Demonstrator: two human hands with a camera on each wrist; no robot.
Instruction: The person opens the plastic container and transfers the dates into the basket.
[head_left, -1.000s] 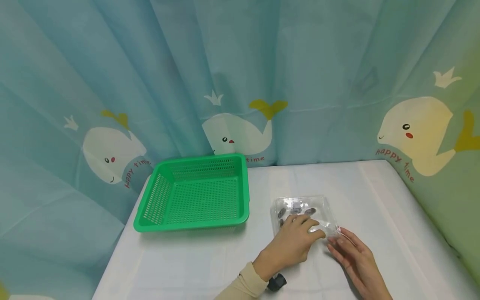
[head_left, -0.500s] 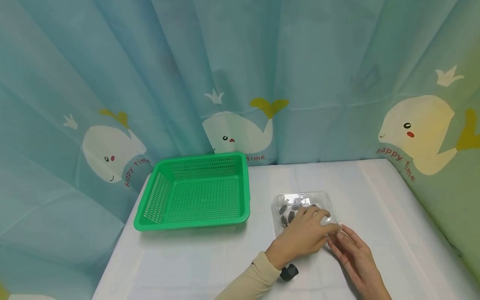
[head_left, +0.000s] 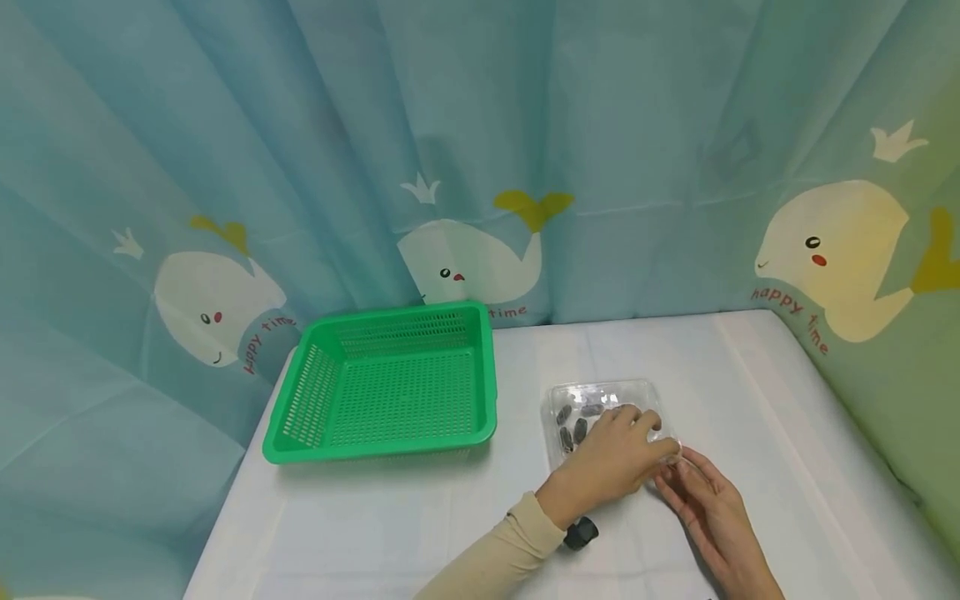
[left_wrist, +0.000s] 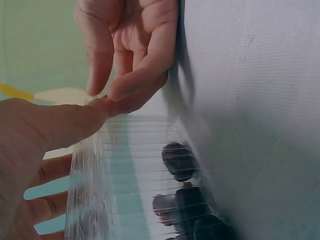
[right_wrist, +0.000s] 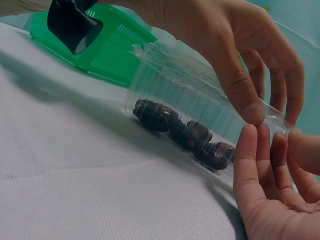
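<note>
A clear plastic clamshell box [head_left: 555, 458] sits on the table, holding several dark oval pieces [head_left: 566, 437]; in the right wrist view these pieces [right_wrist: 192, 134] look brown-black and glossy, their kind unclear. My left hand [head_left: 611, 458] reaches over the box, thumb at the near right corner of its rim and the other fingers bent over the top. At that same corner my right hand [head_left: 716, 508] pinches the edge from the right side. Both hands' fingertips meet there in the right wrist view. The left hand hides part of the box in the head view.
A green perforated plastic basket [head_left: 408, 404] stands on the white-covered table [head_left: 375, 517], left of the box. A black wrist camera [head_left: 581, 533] is below the left wrist. Behind the table hangs a blue curtain [head_left: 637, 167] with whale prints.
My left hand has shifted right across the box, bringing its thumb to the near right corner beside the right hand. The right hand has hardly moved.
</note>
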